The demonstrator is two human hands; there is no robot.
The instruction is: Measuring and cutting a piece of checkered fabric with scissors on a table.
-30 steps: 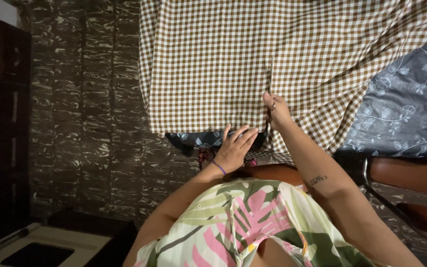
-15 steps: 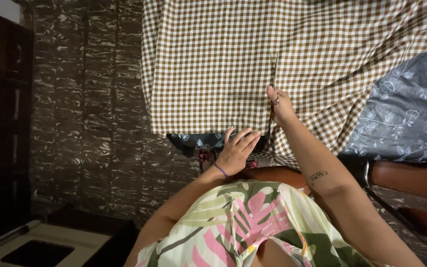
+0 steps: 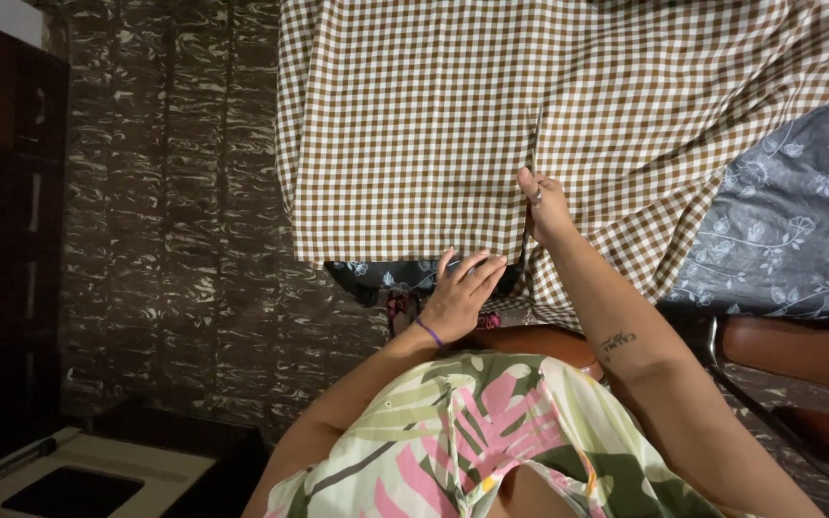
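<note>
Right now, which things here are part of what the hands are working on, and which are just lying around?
In hand:
brown checked cloth
left hand, flat at its edge
right hand, at the slit

Lying about:
grey floral fabric
dark cabinet
patterned floor

Leaf-print dress, green, pink, cream; purple band on left wrist; small tattoo on right forearm.

The cloth (image 3: 414, 125) was checked brown and white, and the fabric (image 3: 789, 230) beside it was grey-blue with a pale leaf print. The dress (image 3: 472, 441) showed pink and green leaves on cream; the floor (image 3: 165, 240) was mottled brown.
</note>
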